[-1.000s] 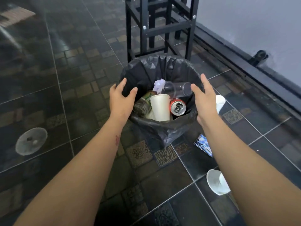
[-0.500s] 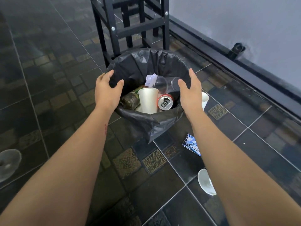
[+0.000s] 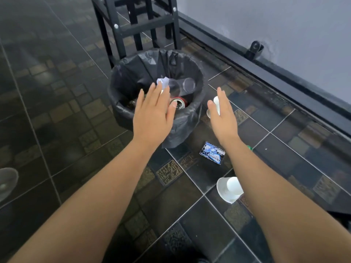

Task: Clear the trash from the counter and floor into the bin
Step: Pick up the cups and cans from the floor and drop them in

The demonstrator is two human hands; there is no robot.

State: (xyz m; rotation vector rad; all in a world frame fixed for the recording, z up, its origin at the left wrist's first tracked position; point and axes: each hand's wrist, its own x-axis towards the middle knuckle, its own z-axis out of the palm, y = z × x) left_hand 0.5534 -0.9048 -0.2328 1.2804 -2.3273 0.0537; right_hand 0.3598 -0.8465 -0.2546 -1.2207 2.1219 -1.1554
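A round bin (image 3: 121, 118) lined with a black bag stands on the dark tiled floor. Inside lie a clear plastic cup (image 3: 182, 85), a red can (image 3: 178, 102) and crumpled white paper (image 3: 163, 80). My left hand (image 3: 152, 114) hovers flat and empty over the bin's near rim. My right hand (image 3: 222, 118) is open and empty, just right of the bin, above a small white cup (image 3: 215, 104) on the floor. A blue gum packet (image 3: 212, 152) lies below the bin. A white paper cup (image 3: 229, 188) lies on its side near my right forearm.
A black metal stool frame (image 3: 136, 25) stands directly behind the bin. A dark skirting rail (image 3: 284, 80) runs along the grey wall at right. A clear lid (image 3: 7, 181) lies at the left edge of the floor.
Both hands have let go of the bin's rim and pulled back toward me, flat and open. The view has shifted, so the bin sits farther away.
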